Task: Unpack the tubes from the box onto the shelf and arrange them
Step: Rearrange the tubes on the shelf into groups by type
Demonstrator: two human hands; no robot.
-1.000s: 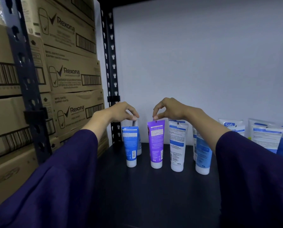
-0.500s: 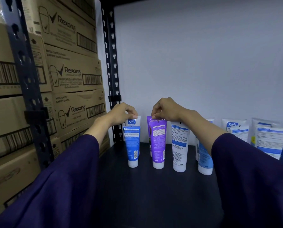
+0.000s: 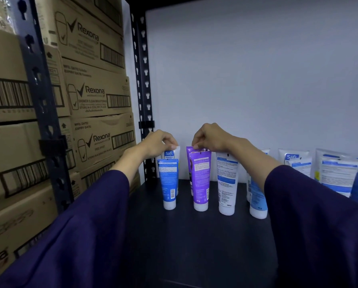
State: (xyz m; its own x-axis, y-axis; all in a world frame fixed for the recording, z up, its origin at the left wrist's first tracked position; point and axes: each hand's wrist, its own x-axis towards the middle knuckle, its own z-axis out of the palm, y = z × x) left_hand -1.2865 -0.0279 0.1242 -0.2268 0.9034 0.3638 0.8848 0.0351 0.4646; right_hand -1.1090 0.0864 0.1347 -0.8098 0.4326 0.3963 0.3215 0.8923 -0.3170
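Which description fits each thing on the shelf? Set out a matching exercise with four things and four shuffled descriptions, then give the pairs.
Things:
1. left hand
2. right hand
3. white tube
4. cardboard boxes

Descriptions:
A. stacked left of the shelf post
B. pinches the top of the purple tube
C. stands cap-down, right of the purple tube
D. holds the top of the Safi tube behind the blue tube

Pairs: 1-D, 2-B, 3-C, 4-A

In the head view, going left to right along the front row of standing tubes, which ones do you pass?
Blue tube → purple tube → white tube with blue band → light blue tube, partly hidden by the right sleeve.
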